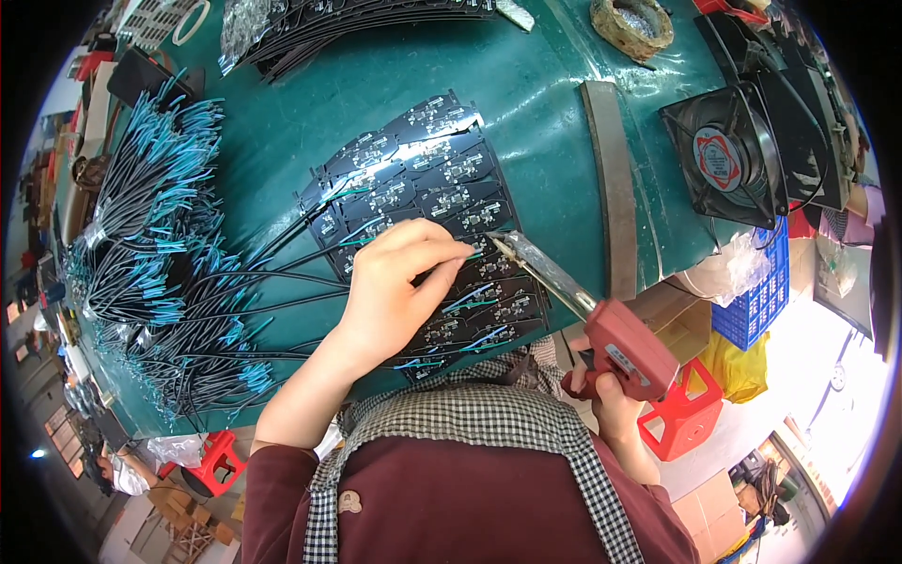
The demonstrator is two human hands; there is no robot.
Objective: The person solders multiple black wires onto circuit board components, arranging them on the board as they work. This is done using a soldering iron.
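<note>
On the green table lies a panel of black circuit boards (451,174), with several black cables laid across it and their thin green and blue wires resting on the boards. My left hand (399,282) is over the panel's middle, thumb and forefinger pinched on a thin wire whose greenish end just shows at the fingertips. In my right hand (611,399) is a red soldering gun (631,350), gripped by its handle. Its tip points left and sits at the boards, close beside my left fingertips. A large heap of black cables (155,254) with blue wire ends lies to the left.
A stack of black boards (357,33) sits at the far edge. A grey bar (609,188) lies right of the panel, with a black fan (728,160) beyond it and a round ring-shaped block (634,28) behind. Off the table's right side are a blue crate (756,291) and red stool (686,414).
</note>
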